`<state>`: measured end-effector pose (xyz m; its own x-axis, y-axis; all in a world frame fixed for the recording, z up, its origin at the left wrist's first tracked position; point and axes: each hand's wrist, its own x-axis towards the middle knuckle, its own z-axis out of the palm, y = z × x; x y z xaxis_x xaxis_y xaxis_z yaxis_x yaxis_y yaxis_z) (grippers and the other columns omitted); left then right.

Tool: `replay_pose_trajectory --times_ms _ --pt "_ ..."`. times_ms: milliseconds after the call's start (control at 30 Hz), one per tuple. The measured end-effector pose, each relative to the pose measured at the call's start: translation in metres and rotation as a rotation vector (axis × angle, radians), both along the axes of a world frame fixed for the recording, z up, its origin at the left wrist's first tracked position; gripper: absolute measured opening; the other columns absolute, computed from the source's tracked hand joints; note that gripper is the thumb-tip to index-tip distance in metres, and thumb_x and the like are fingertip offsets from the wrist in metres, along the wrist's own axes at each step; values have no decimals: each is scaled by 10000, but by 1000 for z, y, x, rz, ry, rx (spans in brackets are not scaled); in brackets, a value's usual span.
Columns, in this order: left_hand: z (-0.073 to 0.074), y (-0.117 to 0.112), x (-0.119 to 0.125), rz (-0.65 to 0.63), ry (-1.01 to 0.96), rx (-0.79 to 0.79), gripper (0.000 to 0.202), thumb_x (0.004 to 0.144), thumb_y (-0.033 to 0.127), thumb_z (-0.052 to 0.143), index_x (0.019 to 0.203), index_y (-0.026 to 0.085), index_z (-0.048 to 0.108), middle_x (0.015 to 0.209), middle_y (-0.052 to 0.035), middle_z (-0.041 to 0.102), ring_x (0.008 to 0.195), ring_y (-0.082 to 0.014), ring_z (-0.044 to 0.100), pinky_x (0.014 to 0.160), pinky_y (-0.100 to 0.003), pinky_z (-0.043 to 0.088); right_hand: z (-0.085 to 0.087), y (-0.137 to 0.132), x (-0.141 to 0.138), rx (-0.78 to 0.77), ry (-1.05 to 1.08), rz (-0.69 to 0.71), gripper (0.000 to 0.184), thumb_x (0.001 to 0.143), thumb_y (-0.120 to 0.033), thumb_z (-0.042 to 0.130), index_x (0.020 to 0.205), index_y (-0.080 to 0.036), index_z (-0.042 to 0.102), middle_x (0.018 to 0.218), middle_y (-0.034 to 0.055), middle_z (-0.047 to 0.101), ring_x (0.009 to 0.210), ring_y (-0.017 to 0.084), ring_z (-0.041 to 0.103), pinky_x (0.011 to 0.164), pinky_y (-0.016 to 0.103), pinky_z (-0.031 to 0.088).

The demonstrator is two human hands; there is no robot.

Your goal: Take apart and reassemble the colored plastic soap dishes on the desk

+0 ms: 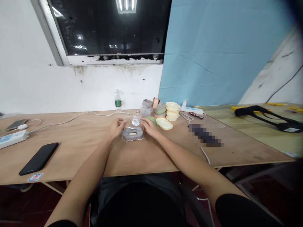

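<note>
A small container with a clear domed lid (133,124) and a grey base stands on the wooden table (94,151) straight ahead of me. My left hand (116,128) grips its left side, fingers curled against the lid. On the opposite side my right hand (149,126) holds the lid the same way. Just right of my right hand lies a pale yellow lid (164,123), with a green piece (152,119) partly hidden behind my fingers.
Behind the container are a stack of yellow lids (172,111), grey and coloured bowls (158,109) and a water bottle (117,101). A black phone (39,158) and a white power strip (13,138) lie at the left. A black strap (267,116) rests on the right table.
</note>
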<state>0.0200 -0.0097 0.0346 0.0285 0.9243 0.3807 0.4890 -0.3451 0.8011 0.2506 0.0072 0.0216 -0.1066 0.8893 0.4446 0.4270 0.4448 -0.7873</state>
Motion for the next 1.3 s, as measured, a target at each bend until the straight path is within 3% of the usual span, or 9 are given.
replay_pose_trajectory --times_ms 133,233,333,667,800,933,1067,1167,1300 --pt "0 0 -2 92 192 -97 515 842 567 484 1119 146 591 762 -63 687 710 -204 647 646 -289 469 -3 -1 -2 -58 -84 -34 309 857 -355 497 1084 -210 649 783 18 660 708 161 591 690 284 457" --pt "-1 -1 -3 46 394 -175 441 860 514 447 1050 161 631 923 -94 706 846 -238 656 728 -313 474 -5 0 -2 -111 -184 -44 291 853 -325 513 1073 -199 654 881 37 683 781 169 602 723 277 446" --pt "-1 -1 -3 -16 493 -202 433 873 505 401 985 165 645 963 -96 705 886 -246 652 755 -317 472 -8 1 1 -110 -260 -23 254 857 -329 523 1009 -192 673 914 43 693 806 169 608 732 264 436" --pt "-10 6 -6 -4 520 -126 413 859 490 423 1015 179 645 842 -81 706 803 -253 652 705 -328 472 -8 1 4 -48 -323 43 268 892 -316 494 1075 -199 652 951 54 696 849 183 610 753 281 427" --pt "-17 12 -8 -23 473 -97 427 847 512 452 1012 176 658 900 -101 712 833 -262 650 741 -338 470 -10 3 6 -43 -327 55 273 896 -317 491 1088 -200 646 925 43 689 806 162 601 720 261 420" --pt "-23 20 -13 145 442 -120 562 826 606 461 1123 157 621 966 -146 697 897 -299 644 780 -374 466 -9 2 5 -27 -356 20 285 885 -408 518 1000 -191 663 790 24 675 695 145 572 628 239 380" --pt "-18 20 -20 345 359 39 574 846 576 461 1181 127 588 972 -151 661 910 -280 628 804 -371 468 -3 -5 1 62 -402 5 401 882 -517 491 745 -183 666 644 9 625 596 129 514 561 241 317" --pt "-6 10 -18 266 332 209 498 869 522 461 1131 128 617 1002 -133 634 920 -241 606 857 -353 462 0 -11 -3 94 -376 13 358 870 -498 522 766 -190 672 663 2 633 599 120 515 550 234 299" --pt "5 -12 4 -1 400 294 534 831 570 521 1180 174 598 1058 -105 631 981 -244 590 911 -367 445 4 -14 -3 119 -350 -2 274 859 -426 548 788 -195 679 628 -9 617 574 115 497 545 232 296"
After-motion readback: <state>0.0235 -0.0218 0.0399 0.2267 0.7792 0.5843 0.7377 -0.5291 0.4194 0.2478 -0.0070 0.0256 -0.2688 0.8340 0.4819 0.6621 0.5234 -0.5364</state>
